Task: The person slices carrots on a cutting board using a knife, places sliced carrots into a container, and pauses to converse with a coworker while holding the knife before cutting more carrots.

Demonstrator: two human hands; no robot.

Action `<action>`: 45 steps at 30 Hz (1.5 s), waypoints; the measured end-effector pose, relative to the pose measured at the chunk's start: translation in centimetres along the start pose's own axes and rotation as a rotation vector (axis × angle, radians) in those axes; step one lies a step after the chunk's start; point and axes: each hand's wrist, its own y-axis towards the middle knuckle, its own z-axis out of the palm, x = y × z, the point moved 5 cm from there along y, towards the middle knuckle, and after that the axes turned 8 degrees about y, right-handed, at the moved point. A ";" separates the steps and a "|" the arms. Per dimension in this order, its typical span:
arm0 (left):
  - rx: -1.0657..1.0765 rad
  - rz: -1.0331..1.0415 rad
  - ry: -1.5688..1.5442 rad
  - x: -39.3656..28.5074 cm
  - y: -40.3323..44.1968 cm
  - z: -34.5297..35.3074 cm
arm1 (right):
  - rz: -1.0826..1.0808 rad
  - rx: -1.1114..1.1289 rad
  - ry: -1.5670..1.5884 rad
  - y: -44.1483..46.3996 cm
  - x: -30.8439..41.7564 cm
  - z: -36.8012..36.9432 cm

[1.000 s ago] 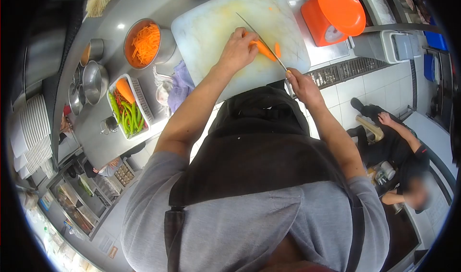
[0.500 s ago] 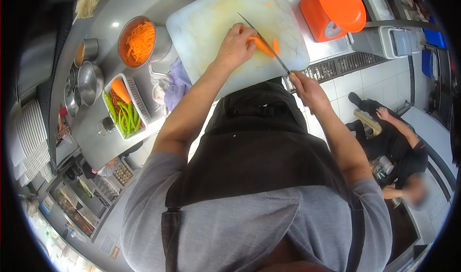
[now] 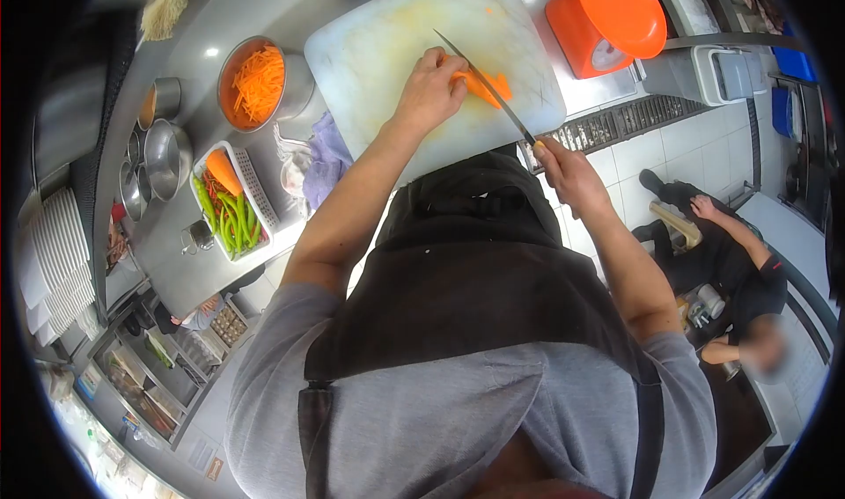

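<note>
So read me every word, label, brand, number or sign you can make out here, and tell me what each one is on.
No text is readable here.
Dial of the orange scale: markings too small.
Brownish label at lower left: too small and blurred.
Red mark on the co-worker's sleeve: can't tell if it's lettering.

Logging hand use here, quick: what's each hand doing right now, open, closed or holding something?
Left hand: fingers curled, holding the orange carrot on the white cutting board.
Right hand: closed around the handle of the long, thin metal knife.
</note>
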 end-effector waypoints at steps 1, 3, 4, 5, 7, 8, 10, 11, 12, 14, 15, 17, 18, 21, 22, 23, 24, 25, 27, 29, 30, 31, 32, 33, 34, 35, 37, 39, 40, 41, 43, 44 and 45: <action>0.000 -0.002 0.005 0.0 0.0 0.0 | 0.008 0.005 0.000 0.1 -0.3 0.1; 0.009 -0.003 0.000 0.1 0.1 0.1 | 0.020 0.025 -0.009 1.1 0.1 0.5; 0.011 0.002 -0.004 0.0 0.1 0.1 | 0.026 0.038 -0.020 1.9 0.5 0.7; 0.011 0.004 -0.001 0.0 0.0 0.0 | 0.024 0.037 -0.017 2.9 0.5 1.2; 0.004 0.013 0.004 -0.1 0.1 -0.1 | -0.077 -0.032 0.002 4.6 0.5 2.2; -0.005 0.024 0.012 -0.1 0.2 -0.3 | -0.105 -0.027 -0.032 4.9 0.2 2.4; -0.014 0.018 -0.009 -0.2 -0.1 -0.3 | -0.116 -0.053 -0.036 5.0 -0.1 2.5; -0.016 0.020 -0.010 -0.1 -0.1 -0.1 | -0.118 -0.070 -0.044 4.8 -0.3 2.5; -0.026 0.021 -0.005 -0.1 0.0 0.0 | -0.120 -0.072 -0.046 4.5 -0.1 2.1; -0.032 0.015 -0.004 0.0 -0.2 0.0 | -0.096 -0.023 0.019 3.0 0.7 1.4; -0.027 0.011 -0.002 0.0 -0.2 0.0 | -0.093 -0.019 0.017 2.2 1.1 1.0; -0.022 0.006 -0.004 0.0 -0.1 0.0 | 0.029 0.031 0.029 0.6 0.9 0.4; -0.023 0.005 -0.004 0.0 -0.2 0.1 | -0.004 0.017 0.009 0.1 1.0 0.2; -0.021 0.003 -0.005 0.2 -0.2 0.2 | 0.148 0.120 0.041 -0.3 1.7 -0.2; -0.021 0.010 -0.005 0.2 -0.2 0.2 | 0.237 0.134 0.074 -0.4 2.3 -0.2; -0.016 0.008 -0.003 0.2 -0.2 0.3 | 0.239 0.138 0.077 0.2 1.9 0.2; -0.021 0.009 -0.007 0.1 -0.1 0.3 | 0.116 0.077 0.051 1.3 1.6 0.7; -0.027 0.013 -0.009 0.1 -0.1 0.2 | -0.009 0.013 0.026 2.5 1.5 1.2; -0.034 0.028 -0.016 0.0 -0.1 0.1 | -0.081 -0.013 0.041 4.3 1.0 2.3; -0.054 0.051 -0.016 0.0 0.2 -0.2 | -0.168 -0.080 -0.013 5.4 0.9 2.8; -0.044 0.042 -0.022 0.0 0.2 -0.3 | -0.218 -0.118 -0.011 5.4 1.1 2.8; -0.032 0.028 -0.033 -0.2 0.0 -0.1 | -0.218 -0.122 -0.010 5.2 0.9 2.8; -0.039 0.035 -0.033 -0.2 0.1 -0.1 | -0.177 -0.094 0.000 5.3 0.6 2.8; -0.055 0.029 -0.026 -0.3 0.0 -0.1 | -0.130 -0.061 0.012 5.0 0.8 2.7; -0.068 0.019 -0.019 -0.2 -0.1 -0.2 | -0.129 -0.062 0.012 4.2 1.3 2.1; -0.065 0.018 -0.022 -0.2 -0.2 -0.2 | -0.101 -0.044 0.039 3.3 1.9 1.5; -0.041 0.014 -0.022 -0.2 -0.2 -0.3 | -0.068 -0.026 0.065 1.8 1.9 1.1; -0.058 0.023 -0.022 -0.3 -0.2 -0.3 | -0.003 0.013 0.049 0.9 1.0 0.7; -0.076 0.034 -0.018 -0.3 -0.2 -0.3 | 0.042 0.031 0.018 0.8 0.8 0.6; -0.072 0.029 -0.022 -0.3 -0.3 -0.2 | 0.049 0.036 0.016 0.9 0.7 0.7; -0.046 0.013 -0.018 -0.3 -0.2 -0.2 | -0.005 0.016 0.045 2.0 0.9 1.1; -0.042 0.014 -0.018 -0.3 -0.2 -0.2 | -0.002 0.016 0.048 3.1 0.8 1.6; -0.047 0.011 -0.006 -0.4 -0.3 -0.2 | -0.064 -0.008 0.035 4.7 1.1 2.4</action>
